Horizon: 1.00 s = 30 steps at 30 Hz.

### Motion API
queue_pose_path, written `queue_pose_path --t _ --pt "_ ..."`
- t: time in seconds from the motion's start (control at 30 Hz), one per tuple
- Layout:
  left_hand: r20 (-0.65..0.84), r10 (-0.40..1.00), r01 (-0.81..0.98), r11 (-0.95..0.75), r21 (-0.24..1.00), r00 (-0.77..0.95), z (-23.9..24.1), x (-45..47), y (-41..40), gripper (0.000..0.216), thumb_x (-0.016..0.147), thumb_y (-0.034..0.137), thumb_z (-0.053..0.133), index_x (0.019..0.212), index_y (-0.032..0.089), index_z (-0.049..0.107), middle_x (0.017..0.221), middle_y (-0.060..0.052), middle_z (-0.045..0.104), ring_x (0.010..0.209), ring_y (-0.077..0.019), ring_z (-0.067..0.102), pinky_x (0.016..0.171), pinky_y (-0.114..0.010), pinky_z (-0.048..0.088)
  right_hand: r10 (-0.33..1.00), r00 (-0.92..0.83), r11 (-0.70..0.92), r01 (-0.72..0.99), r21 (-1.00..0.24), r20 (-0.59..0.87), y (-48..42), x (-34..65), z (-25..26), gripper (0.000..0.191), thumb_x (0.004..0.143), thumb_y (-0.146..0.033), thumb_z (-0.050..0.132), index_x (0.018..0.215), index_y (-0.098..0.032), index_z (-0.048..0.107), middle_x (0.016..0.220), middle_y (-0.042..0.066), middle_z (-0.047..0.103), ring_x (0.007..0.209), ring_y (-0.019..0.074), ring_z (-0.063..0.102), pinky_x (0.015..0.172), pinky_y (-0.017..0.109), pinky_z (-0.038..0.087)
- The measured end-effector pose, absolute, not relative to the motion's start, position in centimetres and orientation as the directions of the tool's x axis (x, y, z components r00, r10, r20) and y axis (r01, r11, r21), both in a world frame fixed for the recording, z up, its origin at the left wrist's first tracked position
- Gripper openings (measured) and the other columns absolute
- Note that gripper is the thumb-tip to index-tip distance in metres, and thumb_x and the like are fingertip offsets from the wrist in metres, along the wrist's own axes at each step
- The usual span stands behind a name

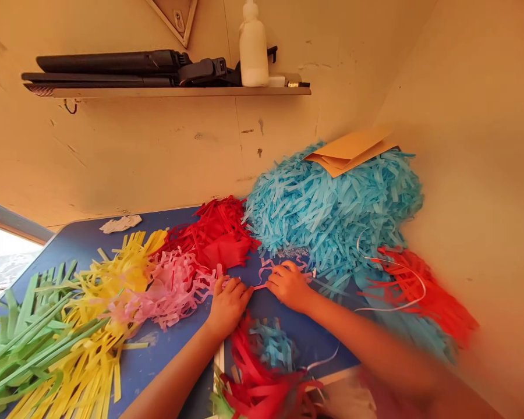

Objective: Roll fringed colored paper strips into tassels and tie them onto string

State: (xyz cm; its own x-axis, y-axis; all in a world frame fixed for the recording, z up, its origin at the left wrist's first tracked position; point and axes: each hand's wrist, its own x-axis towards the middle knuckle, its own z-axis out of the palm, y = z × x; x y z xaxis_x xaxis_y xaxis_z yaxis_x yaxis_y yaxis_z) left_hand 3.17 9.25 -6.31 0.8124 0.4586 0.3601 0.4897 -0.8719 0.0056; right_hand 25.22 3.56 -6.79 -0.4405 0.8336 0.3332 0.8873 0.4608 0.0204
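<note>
A twisted strip of pink tissue paper (258, 286) stretches across the short gap between my two hands. My left hand (227, 304) is closed on its left end, beside the pink fringed tissue paper (174, 285) spread to the left. Fingers of my right hand (289, 284) are curled on the right part, where loose pink strands stick out past the hand; the exact grip is hidden under the fingers. Below the hands lies a bunch of red fringe (257, 372) with a blue tuft (274, 344).
Yellow fringe (96, 326) and green fringe (17, 331) cover the blue table (166, 349) at left, red fringe (222, 230) behind. A big blue fringed heap (323, 203) carries an orange folded paper (353, 152). A shelf (157, 93) holds a white bottle (254, 49).
</note>
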Motion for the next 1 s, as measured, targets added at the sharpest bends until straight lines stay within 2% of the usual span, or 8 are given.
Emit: queue_pose_path --t 0.1,0.23,0.33,0.5,0.77,0.87,1.0 --pt "0.359 0.457 0.465 -0.882 0.069 0.814 -6.8 2.3 9.2 0.026 0.093 0.017 0.052 0.109 0.032 0.066 0.094 0.000 0.075 0.100 -0.0231 0.061 0.099 -0.046 0.032 0.851 -0.423 0.470 0.878 -0.094 0.310 3.0 27.0 -7.5 0.013 0.096 -0.022 0.056 0.097 -0.023 0.070 0.092 0.002 0.072 0.095 0.0191 0.053 0.089 0.039 0.028" --pt "0.354 0.527 0.511 -0.847 0.143 0.773 -7.1 2.1 9.4 0.023 0.094 0.021 0.052 0.104 0.032 0.069 0.099 -0.001 0.075 0.100 -0.0234 0.062 0.097 -0.048 0.033 0.916 -0.300 0.372 0.884 -0.283 0.266 3.0 28.4 -7.9 0.011 0.093 -0.027 0.063 0.090 -0.024 0.073 0.095 0.002 0.073 0.097 0.0197 0.054 0.086 0.038 0.029" --pt "0.350 0.601 0.568 -0.797 0.204 0.718 -6.9 2.3 9.5 0.021 0.095 0.025 0.051 0.096 0.030 0.071 0.099 -0.002 0.075 0.099 -0.0245 0.061 0.094 -0.048 0.034 0.941 -0.231 0.308 0.887 -0.344 0.246 3.2 28.7 -7.8 0.012 0.091 -0.029 0.066 0.083 -0.024 0.074 0.093 0.001 0.073 0.096 0.0189 0.055 0.085 0.036 0.030" --pt "0.301 0.689 0.618 -0.724 0.305 0.659 -6.5 2.5 9.7 0.022 0.095 0.031 0.051 0.088 0.026 0.072 0.094 -0.004 0.073 0.098 -0.0254 0.060 0.092 -0.047 0.035 0.970 -0.168 0.229 0.877 -0.423 0.176 3.2 28.7 -7.0 0.013 0.092 -0.027 0.065 0.084 -0.025 0.075 0.091 0.001 0.070 0.093 0.0175 0.054 0.083 0.034 0.032" --pt "0.230 0.724 0.687 -0.690 0.228 0.650 -6.0 3.7 10.2 0.020 0.091 0.030 0.054 0.077 0.022 0.067 0.083 -0.005 0.069 0.087 -0.0257 0.059 0.082 -0.044 0.037 1.000 0.002 -0.004 0.896 -0.444 -0.005 4.7 27.6 -6.3 0.011 0.076 -0.016 0.070 0.066 -0.021 0.069 0.088 0.001 0.067 0.089 0.0191 0.053 0.075 0.032 0.031" --pt "0.228 0.719 0.694 -0.695 0.191 0.657 -5.4 4.2 10.1 0.016 0.088 0.027 0.058 0.075 0.021 0.065 0.083 -0.006 0.068 0.089 -0.0270 0.057 0.085 -0.046 0.035 0.997 0.035 -0.062 0.905 -0.422 -0.072 5.4 27.4 -5.9 0.012 0.073 -0.015 0.069 0.062 -0.021 0.068 0.084 0.001 0.067 0.087 0.0201 0.053 0.072 0.032 0.028" --pt "0.257 0.560 0.546 -0.828 0.131 0.787 -5.2 4.1 9.8 0.015 0.089 0.019 0.059 0.091 0.028 0.070 0.089 -0.001 0.069 0.097 -0.0240 0.055 0.096 -0.046 0.030 0.993 0.024 -0.067 0.912 -0.406 -0.112 5.6 27.2 -5.0 0.006 0.073 -0.018 0.069 0.073 -0.024 0.070 0.086 0.000 0.068 0.089 0.0203 0.053 0.073 0.031 0.027"
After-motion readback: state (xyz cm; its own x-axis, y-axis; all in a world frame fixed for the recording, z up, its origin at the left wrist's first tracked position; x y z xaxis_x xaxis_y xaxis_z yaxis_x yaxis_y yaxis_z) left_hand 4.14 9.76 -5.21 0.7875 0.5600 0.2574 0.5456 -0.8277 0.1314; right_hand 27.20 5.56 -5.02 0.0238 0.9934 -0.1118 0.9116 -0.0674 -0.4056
